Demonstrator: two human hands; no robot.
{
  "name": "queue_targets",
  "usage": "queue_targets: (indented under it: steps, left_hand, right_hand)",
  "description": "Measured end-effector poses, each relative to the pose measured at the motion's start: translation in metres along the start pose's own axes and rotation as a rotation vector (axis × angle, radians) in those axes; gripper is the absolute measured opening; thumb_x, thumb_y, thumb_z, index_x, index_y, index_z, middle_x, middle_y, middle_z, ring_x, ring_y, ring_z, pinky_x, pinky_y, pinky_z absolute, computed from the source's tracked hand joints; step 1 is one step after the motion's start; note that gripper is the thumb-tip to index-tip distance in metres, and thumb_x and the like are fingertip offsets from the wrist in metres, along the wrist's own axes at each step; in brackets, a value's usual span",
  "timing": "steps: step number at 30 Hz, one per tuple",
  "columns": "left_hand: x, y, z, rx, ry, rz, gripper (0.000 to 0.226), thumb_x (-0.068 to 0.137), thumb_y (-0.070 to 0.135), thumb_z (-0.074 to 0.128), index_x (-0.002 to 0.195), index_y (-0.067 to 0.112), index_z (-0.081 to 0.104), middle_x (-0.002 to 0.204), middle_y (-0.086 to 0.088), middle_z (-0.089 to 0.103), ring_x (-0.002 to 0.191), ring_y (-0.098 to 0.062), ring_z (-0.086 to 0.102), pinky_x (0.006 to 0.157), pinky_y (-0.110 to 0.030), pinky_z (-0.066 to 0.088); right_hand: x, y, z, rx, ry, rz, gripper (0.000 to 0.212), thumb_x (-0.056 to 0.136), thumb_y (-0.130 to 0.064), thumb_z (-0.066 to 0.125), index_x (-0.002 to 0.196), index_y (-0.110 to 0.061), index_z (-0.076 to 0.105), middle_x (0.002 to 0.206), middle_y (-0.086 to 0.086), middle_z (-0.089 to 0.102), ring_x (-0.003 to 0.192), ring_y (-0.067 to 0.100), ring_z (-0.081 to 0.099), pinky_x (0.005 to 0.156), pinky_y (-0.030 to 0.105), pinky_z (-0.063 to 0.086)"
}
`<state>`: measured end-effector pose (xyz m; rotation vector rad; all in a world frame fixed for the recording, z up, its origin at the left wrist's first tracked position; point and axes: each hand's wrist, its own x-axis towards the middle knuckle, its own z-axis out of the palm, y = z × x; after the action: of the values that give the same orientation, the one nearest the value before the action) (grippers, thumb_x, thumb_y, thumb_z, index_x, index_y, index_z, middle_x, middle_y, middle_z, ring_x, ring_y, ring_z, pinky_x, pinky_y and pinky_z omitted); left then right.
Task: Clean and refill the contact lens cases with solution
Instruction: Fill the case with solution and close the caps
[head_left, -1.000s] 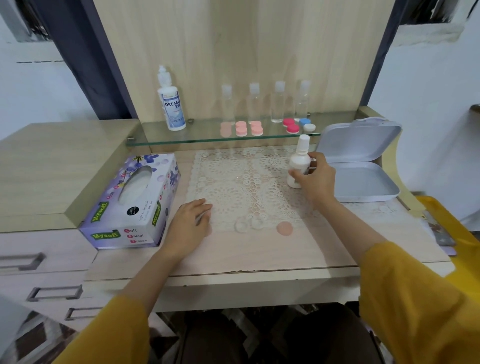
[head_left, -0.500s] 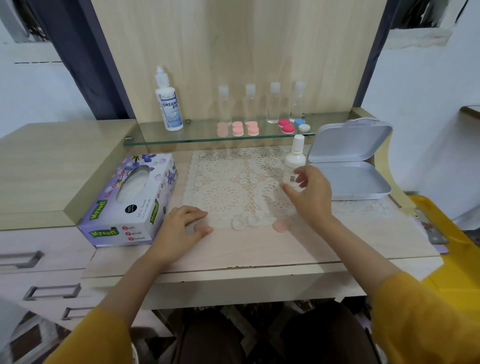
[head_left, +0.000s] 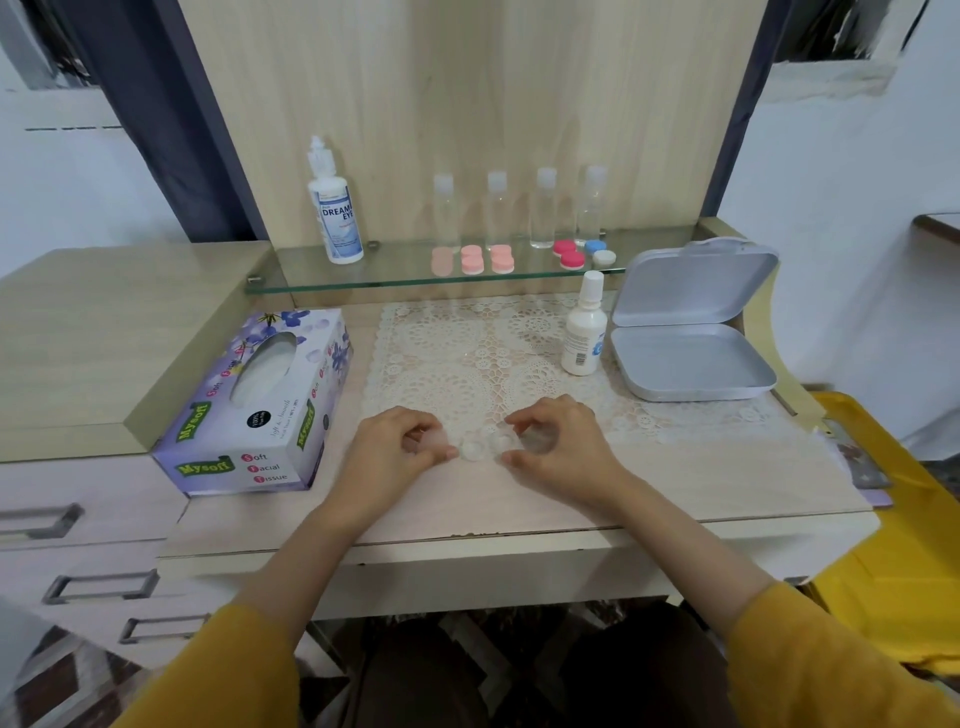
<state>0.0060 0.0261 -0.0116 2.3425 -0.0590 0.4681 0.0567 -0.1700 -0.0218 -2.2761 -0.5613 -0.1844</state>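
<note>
A clear contact lens case (head_left: 485, 447) lies open on the front edge of the lace mat (head_left: 467, 353). My left hand (head_left: 395, 454) is curled at its left end, pinching what looks like a pale pink cap, thumb tip touching the case. On the other side my right hand (head_left: 563, 449) is curled around a second cap, thumb and forefinger at the case's right well. The small white solution bottle (head_left: 584, 338) stands upright on the mat, apart from both hands.
A tissue box (head_left: 260, 405) lies left of the mat, and an open grey tin (head_left: 685, 358) sits to the right. The glass shelf (head_left: 395, 275) carries a large solution bottle (head_left: 336, 213), several clear bottles (head_left: 543, 208) and pink (head_left: 485, 260), red and blue cases (head_left: 582, 254). A yellow object (head_left: 883, 519) lies at far right.
My right hand let go of the small bottle and came down to the case's right side, over the pink cap. My left hand moved right and curled at the case's left end.
</note>
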Motion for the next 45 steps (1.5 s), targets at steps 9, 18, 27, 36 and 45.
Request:
queue_targets:
  steps: [9,18,27,36,45]
  left_hand:
    - [0.009,0.023,0.023,-0.008,-0.086,0.015,0.034,0.071,0.021,0.077,0.103,0.012,0.07,0.098,-0.002,0.069,0.087,-0.011,0.059,0.076,-0.01,0.04]
    - [0.007,0.019,0.024,0.029,-0.117,0.043,0.032,0.076,0.017,0.073,0.107,0.011,0.069,0.103,-0.003,0.069,0.094,-0.015,0.06,0.082,-0.013,0.04]
    - [0.01,0.019,0.026,-0.003,-0.165,-0.036,0.05,0.069,0.019,0.079,0.116,0.013,0.06,0.109,0.001,0.062,0.099,-0.009,0.056,0.089,-0.015,0.04]
    - [0.001,0.019,0.034,-0.005,-0.12,0.002,0.047,0.08,0.006,0.067,0.125,0.013,0.056,0.111,0.0,0.063,0.101,-0.014,0.055,0.095,-0.02,0.038]
    - [0.003,0.019,0.033,0.077,-0.051,-0.041,0.023,0.078,0.019,0.071,0.099,0.012,0.068,0.098,-0.001,0.06,0.094,-0.014,0.052,0.086,-0.02,0.038]
  right_hand:
    - [0.002,0.003,0.001,0.012,-0.026,-0.028,0.043,0.061,-0.049,0.064,0.096,-0.025,0.071,0.089,-0.016,0.059,0.092,0.007,0.044,0.093,0.028,0.026]
    - [0.004,0.007,0.004,0.021,-0.012,-0.067,0.03,0.067,-0.038,0.073,0.093,-0.023,0.073,0.093,-0.008,0.067,0.087,0.012,0.044,0.092,0.034,0.032]
    - [0.004,0.009,0.005,0.035,0.005,-0.083,0.025,0.068,-0.03,0.076,0.092,-0.022,0.073,0.091,-0.007,0.067,0.085,0.012,0.043,0.089,0.035,0.034]
    - [0.005,0.011,0.006,0.033,0.003,-0.077,0.025,0.069,-0.03,0.078,0.091,-0.021,0.073,0.091,-0.008,0.067,0.085,0.012,0.045,0.088,0.033,0.035]
    - [0.005,0.01,0.006,0.028,0.007,-0.079,0.023,0.07,-0.029,0.078,0.09,-0.021,0.073,0.09,-0.007,0.067,0.084,0.013,0.046,0.086,0.031,0.035]
